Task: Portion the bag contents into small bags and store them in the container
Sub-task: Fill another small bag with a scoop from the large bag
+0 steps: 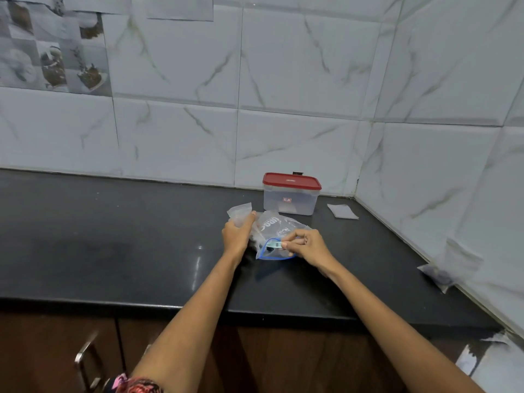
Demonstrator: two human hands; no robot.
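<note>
Both hands are down on the black worktop, working the big zip bag right in front of the container. The right hand has its grip pinching the blue zip edge at the bag's near end, thumb and fingertips closed on the pale slider tab there. The left hand curls round the bag's left side, and it looks to have a small clear bag caught under the fingers too, though I cannot tell exactly where one plastic ends and the other begins.

Here is what matters: the zip mouth faces the person, the bag's long axis runs away towards the container just behind it, so the right hand is the nearer one to the opening, and any pull along the zip goes sideways across that mouth.

The bag is crumpled clear plastic with white lettering; its contents are too dim to name. The container stands upright, its red lid on. More small bags lie flat to the right.
</note>
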